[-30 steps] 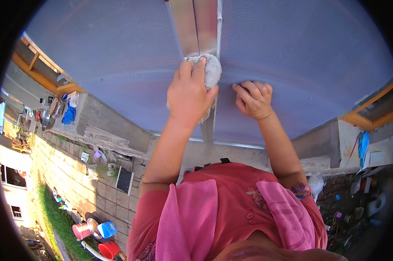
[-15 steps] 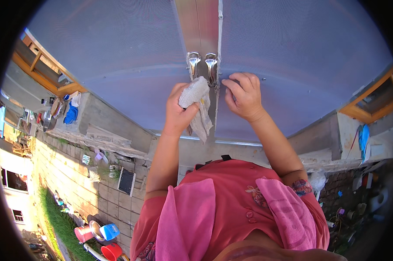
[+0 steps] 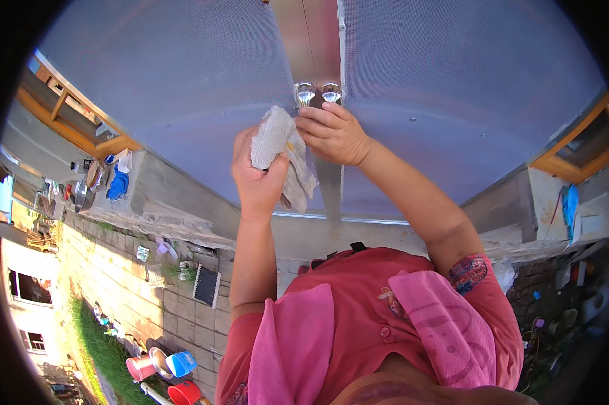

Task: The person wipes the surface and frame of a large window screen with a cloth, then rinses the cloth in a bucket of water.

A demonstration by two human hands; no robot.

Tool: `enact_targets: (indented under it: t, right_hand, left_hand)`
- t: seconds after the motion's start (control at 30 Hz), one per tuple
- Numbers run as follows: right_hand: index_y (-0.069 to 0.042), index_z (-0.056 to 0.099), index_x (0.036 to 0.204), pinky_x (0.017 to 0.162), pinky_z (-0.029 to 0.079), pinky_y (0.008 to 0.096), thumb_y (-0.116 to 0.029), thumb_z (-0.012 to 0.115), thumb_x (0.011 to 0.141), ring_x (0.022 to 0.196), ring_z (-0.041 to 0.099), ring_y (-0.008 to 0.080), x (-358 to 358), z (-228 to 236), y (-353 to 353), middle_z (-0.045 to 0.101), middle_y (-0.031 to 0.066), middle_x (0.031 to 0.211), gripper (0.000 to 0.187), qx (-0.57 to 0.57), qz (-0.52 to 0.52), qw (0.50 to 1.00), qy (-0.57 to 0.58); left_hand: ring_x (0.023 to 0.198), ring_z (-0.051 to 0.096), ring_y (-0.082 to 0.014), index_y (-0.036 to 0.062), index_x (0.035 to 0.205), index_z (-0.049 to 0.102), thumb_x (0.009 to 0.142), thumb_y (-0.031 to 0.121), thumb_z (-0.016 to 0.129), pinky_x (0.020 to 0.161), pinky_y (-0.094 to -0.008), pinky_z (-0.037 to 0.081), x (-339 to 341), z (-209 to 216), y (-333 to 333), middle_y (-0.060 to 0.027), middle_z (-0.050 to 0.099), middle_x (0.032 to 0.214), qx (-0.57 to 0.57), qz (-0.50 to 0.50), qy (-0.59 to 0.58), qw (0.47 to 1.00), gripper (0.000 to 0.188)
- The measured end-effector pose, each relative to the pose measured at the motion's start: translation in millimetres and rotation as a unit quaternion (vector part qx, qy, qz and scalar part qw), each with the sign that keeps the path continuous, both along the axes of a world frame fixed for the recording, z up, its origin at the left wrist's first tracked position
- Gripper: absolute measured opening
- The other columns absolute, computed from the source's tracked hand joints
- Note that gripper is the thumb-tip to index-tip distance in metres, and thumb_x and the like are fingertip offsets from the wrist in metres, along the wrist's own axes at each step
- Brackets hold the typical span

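Centrally, in the upper half of the frame, two handles [image 3: 318,92] sit side by side on the metal strip [image 3: 312,44] between the left panel [image 3: 176,61] and the right panel [image 3: 473,67]. The left hand [image 3: 254,179] is left of center, below the handles. Its fingers are closed around the cloth [image 3: 272,138], with the thumb across the front; the cloth's loose end hangs to the lower right of this hand. The right hand [image 3: 338,138] is directly below the handles, its fingers bent and pointing left, close to the cloth. One digit is raised at the lower end of the right-hand handle. Whether the right fingers grip a handle or only touch it cannot be told.

At the bottom center, a pink towel [image 3: 292,337] hangs over a red shirt [image 3: 362,287]. At the lower left, buckets [image 3: 181,364] stand beside grass [image 3: 98,337] and paving [image 3: 125,266]. Wooden frames [image 3: 119,144] are at both side edges.
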State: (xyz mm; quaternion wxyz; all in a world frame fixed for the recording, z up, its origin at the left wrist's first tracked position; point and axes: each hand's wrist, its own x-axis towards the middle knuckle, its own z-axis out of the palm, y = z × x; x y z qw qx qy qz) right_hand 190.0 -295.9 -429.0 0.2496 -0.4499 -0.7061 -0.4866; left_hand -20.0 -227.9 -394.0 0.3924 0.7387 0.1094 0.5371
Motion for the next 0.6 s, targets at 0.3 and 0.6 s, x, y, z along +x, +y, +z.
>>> enact_targets:
  t: [0.3, 0.6]
  right_hand:
    - [-0.020, 0.072, 0.108, 0.117, 0.037, 0.0449, -0.027, 0.075, 0.071, 0.128, 0.054, 0.0229, 16, -24, 17, 0.065, -0.0059, 0.125, 0.038, 0.000, 0.055, 0.998, 0.032]
    - [-0.027, 0.069, 0.122, 0.119, 0.035, 0.0472, -0.029, 0.075, 0.071, 0.137, 0.048, 0.0267, 18, -34, 18, 0.062, -0.0050, 0.136, 0.052, -0.040, 0.016, 0.999, 0.032]
  left_hand:
    - [0.107, 0.062, -0.0309, 0.0153, 0.132, 0.067, 0.064, 0.009, 0.081, 0.088, -0.0385, 0.054, 63, 62, -21, -0.0125, 0.061, 0.117, 0.303, 0.182, 0.107, 0.929, 0.069]
    - [0.099, 0.062, -0.0299, 0.0219, 0.132, 0.066, 0.060, 0.016, 0.087, 0.081, -0.0393, 0.055, 77, 63, -23, -0.0092, 0.057, 0.116, 0.396, 0.223, 0.244, 0.857, 0.075]
